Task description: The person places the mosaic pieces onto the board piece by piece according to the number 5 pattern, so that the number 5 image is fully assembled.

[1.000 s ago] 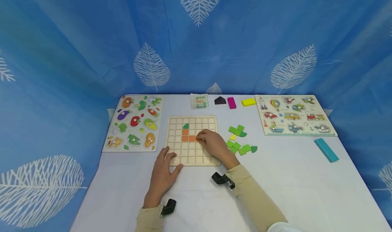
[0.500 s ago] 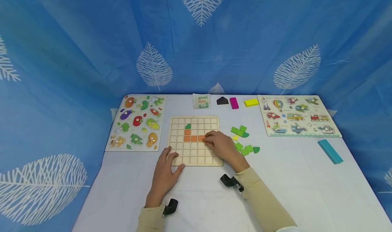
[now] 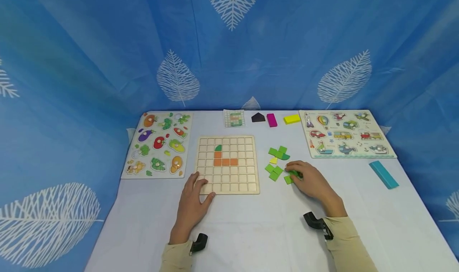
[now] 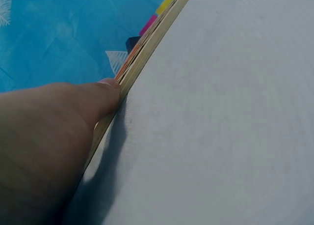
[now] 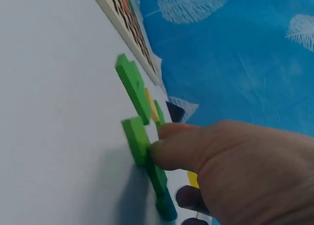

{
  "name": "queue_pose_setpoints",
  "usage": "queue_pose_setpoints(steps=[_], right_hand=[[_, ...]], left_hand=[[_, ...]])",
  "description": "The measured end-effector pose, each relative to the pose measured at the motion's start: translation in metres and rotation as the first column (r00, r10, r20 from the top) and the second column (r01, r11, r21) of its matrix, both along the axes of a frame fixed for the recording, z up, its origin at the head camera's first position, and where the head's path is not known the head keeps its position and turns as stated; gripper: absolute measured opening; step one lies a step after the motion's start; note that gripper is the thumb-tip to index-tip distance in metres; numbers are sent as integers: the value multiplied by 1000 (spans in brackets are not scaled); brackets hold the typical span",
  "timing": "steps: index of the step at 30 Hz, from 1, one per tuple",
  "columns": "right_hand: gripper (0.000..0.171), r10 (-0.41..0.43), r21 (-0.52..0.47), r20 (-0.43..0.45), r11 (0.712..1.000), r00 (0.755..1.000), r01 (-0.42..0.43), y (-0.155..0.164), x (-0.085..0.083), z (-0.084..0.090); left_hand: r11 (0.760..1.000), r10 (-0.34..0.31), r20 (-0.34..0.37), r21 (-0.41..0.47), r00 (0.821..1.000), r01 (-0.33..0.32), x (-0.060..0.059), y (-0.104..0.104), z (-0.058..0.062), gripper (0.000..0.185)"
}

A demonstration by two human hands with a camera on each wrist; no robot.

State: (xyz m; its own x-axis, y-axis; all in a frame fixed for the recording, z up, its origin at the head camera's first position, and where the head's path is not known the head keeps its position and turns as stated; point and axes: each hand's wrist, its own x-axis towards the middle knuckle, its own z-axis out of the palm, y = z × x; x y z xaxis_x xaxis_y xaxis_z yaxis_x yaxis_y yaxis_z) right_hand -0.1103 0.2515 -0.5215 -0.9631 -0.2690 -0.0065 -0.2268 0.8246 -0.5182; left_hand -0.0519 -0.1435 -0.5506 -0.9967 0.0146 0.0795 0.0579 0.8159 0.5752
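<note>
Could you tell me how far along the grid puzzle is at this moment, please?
Done: four orange tiles and one green quarter-round tile sit in the wooden grid board. In hand: the right hand pinches a green tile from the loose green tiles beside the board, while the left hand rests on the board's near corner. Left: most grid cells are bare.

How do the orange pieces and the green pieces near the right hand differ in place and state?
The orange pieces sit in the grid board, joined in an L shape; the green pieces lie loose and scattered on the table. No hand touches the orange pieces; the right hand touches a green one. Both are flat tiles.
</note>
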Motion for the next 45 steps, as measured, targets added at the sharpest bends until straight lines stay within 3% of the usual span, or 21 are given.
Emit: queue_pose_setpoints(steps=[5,9,22,27,34,40,45], right_hand=[[34,3,-44,38,999,999,-1,7,2,7],[37,4,-18,56,1000,998,-3,10,3,8],[29,-36,61,26,998,999,34,-7,-13,6],[27,-23,29,4,999,1000,23,-39,-31,12],[22,117,4,-19,993,993,-117,-113,-70,24],[21,208,36,-61,978,976,-206,-164,-102,20],[23,214,42,-29,976,976,-213,-184,-114,11]], left_hand=[[1000,5,39,6,999,-5,0,0,0,47],[1000,4,45,8,999,-4,0,-1,-1,48],[1000,4,2,3,1000,-4,-2,-5,-3,46],[1000,3,-2,4,1000,-3,-2,-3,-3,46],[1000,0,-18,0,1000,0,-1,-2,-3,47],[1000,-7,-25,-4,1000,7,-1,-3,-4,47],[1000,-10,9,11,1000,10,0,-3,-4,47]])
